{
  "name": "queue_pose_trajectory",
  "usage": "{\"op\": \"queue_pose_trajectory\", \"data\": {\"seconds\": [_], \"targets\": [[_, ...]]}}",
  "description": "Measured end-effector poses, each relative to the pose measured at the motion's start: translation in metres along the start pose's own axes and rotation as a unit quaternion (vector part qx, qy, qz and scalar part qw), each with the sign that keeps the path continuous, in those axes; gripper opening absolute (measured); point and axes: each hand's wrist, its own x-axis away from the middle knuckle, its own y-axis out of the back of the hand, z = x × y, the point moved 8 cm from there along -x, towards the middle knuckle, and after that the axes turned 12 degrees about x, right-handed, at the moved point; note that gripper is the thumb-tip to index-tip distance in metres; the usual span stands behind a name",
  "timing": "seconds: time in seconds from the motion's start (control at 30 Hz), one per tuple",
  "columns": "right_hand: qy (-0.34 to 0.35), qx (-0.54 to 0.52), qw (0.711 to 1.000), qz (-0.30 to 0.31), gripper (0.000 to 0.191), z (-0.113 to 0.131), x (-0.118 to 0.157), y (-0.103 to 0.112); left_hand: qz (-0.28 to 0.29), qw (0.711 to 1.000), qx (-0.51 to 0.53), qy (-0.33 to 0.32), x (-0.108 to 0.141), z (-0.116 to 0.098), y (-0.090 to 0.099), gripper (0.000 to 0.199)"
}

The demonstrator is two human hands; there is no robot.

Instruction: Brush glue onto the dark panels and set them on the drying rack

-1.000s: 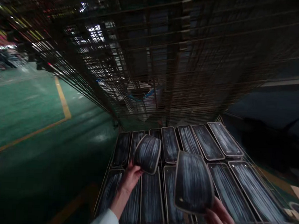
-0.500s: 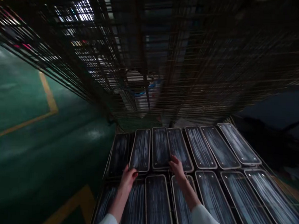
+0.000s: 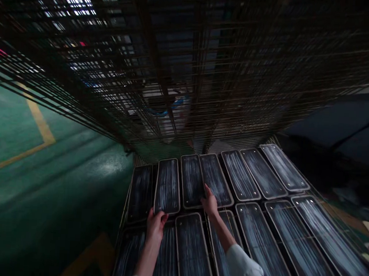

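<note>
Several dark rectangular panels with pale rims and whitish streaks lie in two rows on a wire rack. My left hand [image 3: 157,224] has its fingers bent at the near end of a back-row panel [image 3: 168,186], the second from the left. My right hand [image 3: 210,201] touches the near edges of the third panel [image 3: 191,181] and the fourth panel [image 3: 216,181], where they meet. Its fingertips are partly hidden, so what it grips is unclear. Front-row panels, one of them [image 3: 194,249] between my forearms, lie below both hands.
A tall cage wall of thin rusty bars [image 3: 178,129] rises behind the panels. Green floor [image 3: 87,166] with yellow lines [image 3: 38,120] stretches out on the left. Dark, unclear items lie at the right, beside the rack.
The view has shifted a little, so the cage and back row sit further left. Both hands stay at the near edges of the same back-row panels.
</note>
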Motion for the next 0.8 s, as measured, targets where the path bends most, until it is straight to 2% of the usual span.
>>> {"op": "queue_pose_trajectory", "data": {"seconds": [0.17,0.3,0.37,0.43,0.57,0.7,0.8], "targets": [[0.023,-0.118,0.993,-0.004,0.076,0.003,0.001,0.001,0.005,1.0,-0.001,-0.008,0.001,0.001,0.001,0.034],[0.005,-0.17,0.985,0.015,0.077,0.004,0.002,-0.001,0.038,0.998,-0.059,-0.011,0.0,-0.001,-0.005,0.034],[-0.009,-0.186,0.982,0.021,0.079,0.004,0.004,0.0,0.026,0.997,-0.073,-0.014,-0.001,-0.002,-0.004,0.034],[-0.041,-0.233,0.971,0.044,0.082,0.002,0.007,-0.002,0.007,0.997,-0.078,-0.014,-0.003,-0.001,-0.001,0.034],[-0.082,-0.341,0.932,0.092,0.086,0.0,0.015,-0.011,0.01,0.997,-0.082,-0.013,-0.009,0.003,0.002,0.034],[-0.091,-0.342,0.933,0.069,0.086,-0.003,0.016,-0.016,0.004,0.995,-0.1,-0.017,-0.013,0.003,0.006,0.032],[-0.049,-0.329,0.943,0.036,0.082,0.0,0.015,-0.015,0.008,0.995,-0.098,-0.016,-0.013,0.001,0.004,0.03]]}}
